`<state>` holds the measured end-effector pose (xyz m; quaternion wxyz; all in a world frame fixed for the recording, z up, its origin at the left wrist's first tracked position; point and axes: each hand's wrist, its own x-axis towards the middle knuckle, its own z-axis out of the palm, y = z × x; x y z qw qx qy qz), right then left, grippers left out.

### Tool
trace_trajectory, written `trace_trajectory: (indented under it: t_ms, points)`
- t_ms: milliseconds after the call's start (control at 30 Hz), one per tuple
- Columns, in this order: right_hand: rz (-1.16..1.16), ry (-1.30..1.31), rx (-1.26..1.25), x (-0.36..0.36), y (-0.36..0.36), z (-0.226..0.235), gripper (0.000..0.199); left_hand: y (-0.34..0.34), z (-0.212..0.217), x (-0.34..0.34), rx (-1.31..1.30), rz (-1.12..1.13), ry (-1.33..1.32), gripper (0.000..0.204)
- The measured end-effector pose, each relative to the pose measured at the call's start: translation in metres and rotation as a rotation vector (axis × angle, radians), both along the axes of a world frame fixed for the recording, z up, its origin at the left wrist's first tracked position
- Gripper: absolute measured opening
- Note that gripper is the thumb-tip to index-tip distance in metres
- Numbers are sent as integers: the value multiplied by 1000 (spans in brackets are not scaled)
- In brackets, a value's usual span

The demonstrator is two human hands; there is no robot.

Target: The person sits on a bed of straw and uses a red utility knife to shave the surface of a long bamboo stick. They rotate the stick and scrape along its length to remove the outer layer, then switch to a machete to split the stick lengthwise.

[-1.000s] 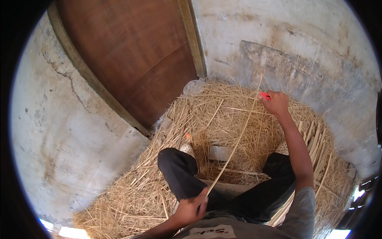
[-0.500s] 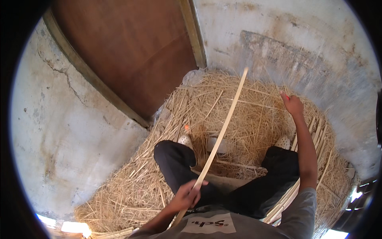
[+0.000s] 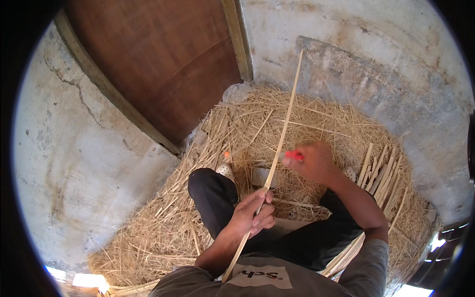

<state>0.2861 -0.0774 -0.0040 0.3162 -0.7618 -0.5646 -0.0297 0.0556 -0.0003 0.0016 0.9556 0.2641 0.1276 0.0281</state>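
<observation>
A long, thin bamboo strip [image 3: 289,115] runs from my body up toward the wall, its far tip raised over the straw. My left hand [image 3: 253,214] is closed around its lower part, and the near end passes by my shirt. My right hand [image 3: 315,161], smeared by motion, is closed on a small red-handled knife [image 3: 294,155]. A pale grey part of the knife points left at the strip, a little above my left hand. Whether it touches the strip I cannot tell.
Straw-like shavings [image 3: 316,114] cover the floor around my legs. A bundle of split strips [image 3: 378,171] lies by my right side. Ahead stand a brown door [image 3: 163,59] and a stained wall [image 3: 376,64]. A grey block [image 3: 263,177] sits between my feet.
My right hand has swung in from the far right to the strip, bringing the knife. My left hand has moved up and right, and the strip's far tip has risen and turned edge-on.
</observation>
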Motion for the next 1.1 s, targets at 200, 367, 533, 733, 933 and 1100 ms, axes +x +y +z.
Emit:
trace_trajectory:
  t_ms: [200, 367, 533, 733, 933, 1100]
  points:
    - [241, -184, 109, -30, -4, 4, 59, -5, 10, -4, 59, 19, 77, 26]
    - [17, -191, 4, 14, 7, -1, 54, -11, 8, -13, -85, -57, 19, 30]
    - [215, -85, 15, -26, 1, 5, 52, -7, 1, -7, -250, -36, -53, 28]
    - [180, -87, 74, -29, 7, 7, 57, -7, 10, -9, -219, 7, 30, 27]
    - [113, -197, 133, 3, 17, -10, 62, -7, 12, -13, -104, 21, 116, 27]
    - [218, -229, 189, -17, 12, -13, 62, -9, 13, -15, -35, 35, 153, 28]
